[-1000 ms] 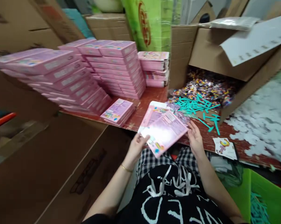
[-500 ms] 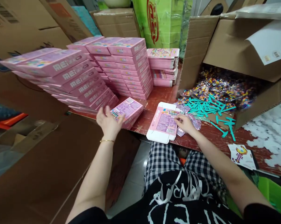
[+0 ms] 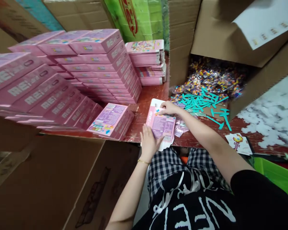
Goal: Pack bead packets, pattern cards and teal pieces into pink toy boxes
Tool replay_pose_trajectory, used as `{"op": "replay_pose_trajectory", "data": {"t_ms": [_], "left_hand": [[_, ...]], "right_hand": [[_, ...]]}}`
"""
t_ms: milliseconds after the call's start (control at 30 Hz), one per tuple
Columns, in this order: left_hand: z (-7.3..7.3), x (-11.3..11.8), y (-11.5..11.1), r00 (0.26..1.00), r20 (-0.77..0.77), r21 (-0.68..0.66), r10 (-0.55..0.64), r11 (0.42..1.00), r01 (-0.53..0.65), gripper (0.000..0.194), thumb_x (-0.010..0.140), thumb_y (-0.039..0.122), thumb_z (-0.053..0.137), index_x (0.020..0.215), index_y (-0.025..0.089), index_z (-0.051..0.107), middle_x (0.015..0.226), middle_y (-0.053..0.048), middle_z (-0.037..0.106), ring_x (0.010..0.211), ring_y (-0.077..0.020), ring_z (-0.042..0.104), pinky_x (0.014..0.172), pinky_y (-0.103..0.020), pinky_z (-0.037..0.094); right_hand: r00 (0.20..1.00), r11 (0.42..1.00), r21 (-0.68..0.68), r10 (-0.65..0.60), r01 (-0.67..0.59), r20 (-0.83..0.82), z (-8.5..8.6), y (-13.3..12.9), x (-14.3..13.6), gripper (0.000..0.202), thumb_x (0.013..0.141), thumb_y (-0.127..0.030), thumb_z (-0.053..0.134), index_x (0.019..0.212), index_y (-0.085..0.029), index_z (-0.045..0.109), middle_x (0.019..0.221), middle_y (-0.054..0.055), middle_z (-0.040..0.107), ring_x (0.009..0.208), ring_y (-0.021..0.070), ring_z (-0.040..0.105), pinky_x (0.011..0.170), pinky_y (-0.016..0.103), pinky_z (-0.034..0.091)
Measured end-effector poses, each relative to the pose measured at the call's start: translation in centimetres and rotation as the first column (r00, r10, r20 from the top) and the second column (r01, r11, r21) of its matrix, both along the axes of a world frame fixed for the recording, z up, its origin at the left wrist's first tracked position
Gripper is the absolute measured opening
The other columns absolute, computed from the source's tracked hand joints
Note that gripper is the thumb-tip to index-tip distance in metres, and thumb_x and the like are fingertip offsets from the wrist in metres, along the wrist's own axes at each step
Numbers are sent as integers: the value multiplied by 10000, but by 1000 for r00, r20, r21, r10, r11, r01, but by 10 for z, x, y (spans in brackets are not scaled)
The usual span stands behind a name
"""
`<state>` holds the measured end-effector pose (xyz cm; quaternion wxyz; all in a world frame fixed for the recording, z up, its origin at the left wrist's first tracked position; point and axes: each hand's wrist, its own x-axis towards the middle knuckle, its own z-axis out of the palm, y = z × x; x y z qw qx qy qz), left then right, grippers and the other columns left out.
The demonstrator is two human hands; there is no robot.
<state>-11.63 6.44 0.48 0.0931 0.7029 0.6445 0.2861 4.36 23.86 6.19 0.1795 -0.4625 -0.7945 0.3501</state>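
Observation:
A flat, unfolded pink carton point(image 3: 162, 127) with white flaps lies at the table's front edge, with more card edges under its right side. My left hand point(image 3: 150, 140) rests on its lower left part, fingers stretched out and thumb spread. At its top edge the bent fingers of my right hand point(image 3: 169, 108) pinch the carton near the white flap. Clear packets point(image 3: 181, 127) lie partly behind the carton. Left of it stands a short stack of filled pink boxes point(image 3: 112, 119).
Tall stacks of pink boxes point(image 3: 98, 59) fill the left side. Flat cartons point(image 3: 146, 57) are piled at the back. An open cardboard box point(image 3: 182, 41) holds bags of colourful pieces point(image 3: 215, 76). Teal plastic hammer-shaped pieces point(image 3: 201, 101), white scraps point(image 3: 270, 115) and printed cards point(image 3: 238, 143) lie rightward.
My left hand has left the short stack of boxes and moved right onto the flat carton. My right hand has shifted from the carton's right side to its top edge. The view has turned.

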Motion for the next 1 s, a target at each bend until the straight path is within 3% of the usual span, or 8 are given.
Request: {"op": "replay_pose_trajectory", "data": {"t_ms": [100,233,333,433,567,633,800,1000], "left_hand": [[26,15,-23,980,184,99,75,991,-95,1101,605,632,760,1425,23,350,1447,-314,407,1329,-435,412,1070,-555,355],[58,33,-63,869,485,-103,-100,980,171,341,691,499,752,803,178,729,781,-62,738,720,-251,686,733,-369,567],[52,59,-90,689,723,-243,-52,915,323,286,702,450,749,635,176,706,658,-38,722,580,-206,656,622,-341,576],[30,83,-100,534,837,-356,120,860,365,342,696,471,747,806,147,731,836,-85,763,706,-239,702,699,-379,598],[13,106,-81,557,830,-285,5,863,417,526,741,454,722,1160,151,624,1191,-141,681,1056,-283,665,936,-432,533],[15,116,-65,587,803,-157,-106,912,379,755,721,427,751,1365,181,443,1412,-158,514,1285,-290,514,1086,-447,409],[29,137,-33,523,827,-64,-205,890,451,860,758,415,726,1452,221,256,1456,-149,427,1315,-262,467,1082,-402,397],[2,137,-25,574,817,-211,-56,897,388,313,802,469,653,887,187,545,803,0,585,735,-143,575,736,-283,482]], "right_hand": [[921,978,154,187,-142,-341,43,-62,30,302,773,-455,695,770,-154,676,758,-11,626,722,123,595,693,253,494],[921,907,416,217,-67,-325,80,-157,64,245,892,-455,562,923,-263,710,880,8,608,884,159,613,826,328,523],[906,717,582,-172,384,-386,65,-200,92,222,898,-343,579,1098,-293,661,1103,59,566,1129,237,546,1005,465,452],[711,545,459,-499,702,-495,20,-225,121,369,857,-351,624,1211,-249,599,1295,105,487,1278,294,450,1102,527,352],[582,741,-130,-611,659,-536,-43,-248,144,446,830,-453,628,1192,-195,589,1182,108,624,1105,253,605,983,420,490],[520,752,-301,-635,586,-571,-59,-252,149,542,792,-480,663,1238,-193,548,1218,109,628,1090,244,623,941,386,517],[520,830,-232,-510,508,-685,-52,-244,160,894,770,-507,686,1478,-249,204,1445,124,446,1232,246,536,972,384,488],[624,806,-245,-577,539,-527,-69,-236,165,375,810,-566,604,950,-225,537,800,0,588,733,168,587,707,298,508]]}}
